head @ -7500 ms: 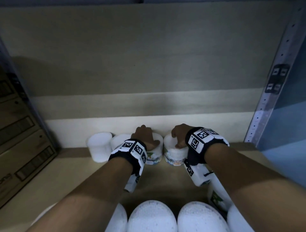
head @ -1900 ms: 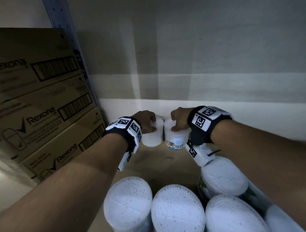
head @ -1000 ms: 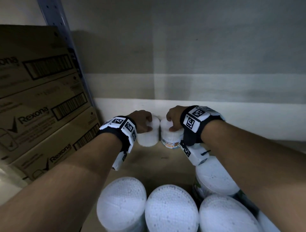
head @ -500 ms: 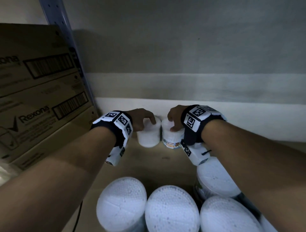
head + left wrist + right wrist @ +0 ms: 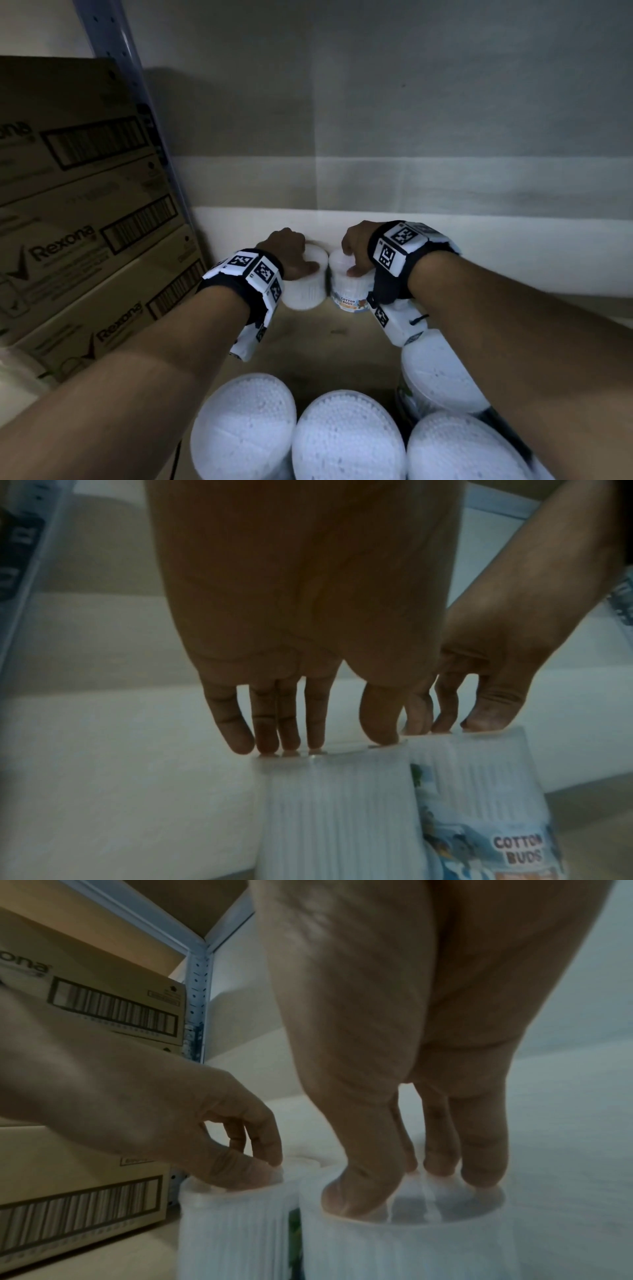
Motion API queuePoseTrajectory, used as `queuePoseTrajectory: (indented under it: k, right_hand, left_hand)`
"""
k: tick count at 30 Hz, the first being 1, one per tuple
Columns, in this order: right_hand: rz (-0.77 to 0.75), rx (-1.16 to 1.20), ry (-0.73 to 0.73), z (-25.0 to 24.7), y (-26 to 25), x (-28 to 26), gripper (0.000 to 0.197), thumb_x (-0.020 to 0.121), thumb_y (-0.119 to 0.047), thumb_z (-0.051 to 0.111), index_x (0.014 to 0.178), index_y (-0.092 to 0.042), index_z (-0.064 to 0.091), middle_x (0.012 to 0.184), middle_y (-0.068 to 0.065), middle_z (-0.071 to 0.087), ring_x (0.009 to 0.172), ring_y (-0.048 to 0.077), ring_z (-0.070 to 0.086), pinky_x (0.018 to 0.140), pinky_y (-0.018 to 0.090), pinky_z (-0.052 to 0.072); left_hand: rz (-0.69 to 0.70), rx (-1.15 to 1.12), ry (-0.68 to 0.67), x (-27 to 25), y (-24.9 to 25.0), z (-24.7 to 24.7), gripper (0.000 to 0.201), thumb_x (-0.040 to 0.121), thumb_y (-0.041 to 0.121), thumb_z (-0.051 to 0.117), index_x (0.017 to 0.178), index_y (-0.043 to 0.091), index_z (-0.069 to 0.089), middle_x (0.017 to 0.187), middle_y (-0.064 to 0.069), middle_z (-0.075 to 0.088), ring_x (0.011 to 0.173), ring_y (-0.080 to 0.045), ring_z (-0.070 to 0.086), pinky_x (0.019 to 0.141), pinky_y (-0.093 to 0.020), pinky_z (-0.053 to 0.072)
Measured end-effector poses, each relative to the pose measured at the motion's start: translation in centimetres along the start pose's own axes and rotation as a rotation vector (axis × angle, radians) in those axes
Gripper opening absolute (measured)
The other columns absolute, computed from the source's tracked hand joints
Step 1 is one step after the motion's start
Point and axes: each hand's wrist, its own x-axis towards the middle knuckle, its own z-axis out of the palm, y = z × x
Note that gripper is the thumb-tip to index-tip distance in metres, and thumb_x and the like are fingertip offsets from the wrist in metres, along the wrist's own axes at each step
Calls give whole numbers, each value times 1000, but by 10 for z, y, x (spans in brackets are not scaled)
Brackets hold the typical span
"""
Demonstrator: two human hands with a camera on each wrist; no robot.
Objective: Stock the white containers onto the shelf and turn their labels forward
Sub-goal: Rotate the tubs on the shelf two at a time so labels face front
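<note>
At the shelf (image 5: 308, 346) back, the left hand (image 5: 286, 248) grips the left container (image 5: 305, 286) by its lid rim; at 3 o'clock, touching it, the right hand (image 5: 354, 245) grips the right container (image 5: 347, 289), "COTTON BUDS" label forward. The left one probably needs twisting upright, in place, until its label faces 6 o'clock.

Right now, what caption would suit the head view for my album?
Two hands grip neighbouring white containers at the back of a shelf; only the right one shows its label.

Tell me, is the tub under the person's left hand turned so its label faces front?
No. The left tub shows only plain ribbed white toward the camera, while the right tub beside it shows "Cotton Buds". The left hand grips its top.
</note>
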Motion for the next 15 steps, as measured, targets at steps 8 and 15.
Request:
queuePoseTrajectory:
  k: [8, 15]
  right_hand:
    - [14, 52, -6, 5, 3, 7, 49, 87, -25, 67, 132, -9, 54, 137, 13, 53, 127, 30, 51, 103, 37, 42]
    - [-32, 1, 17, 12, 3, 14, 43, 86, -24, 68, 125, -5, 62, 129, 10, 62, 117, 26, 60, 99, 35, 50]
  left_hand:
    - [58, -32, -81, 3, -6, -2, 49, 92, 21, 57, 139, 16, 43, 147, -7, 38, 134, -24, 40, 108, -32, 36]
    - [38, -173, 10, 4, -6, 3, 45, 89, 9, 52, 133, 16, 47, 141, -8, 38, 134, -26, 38, 107, -35, 37]
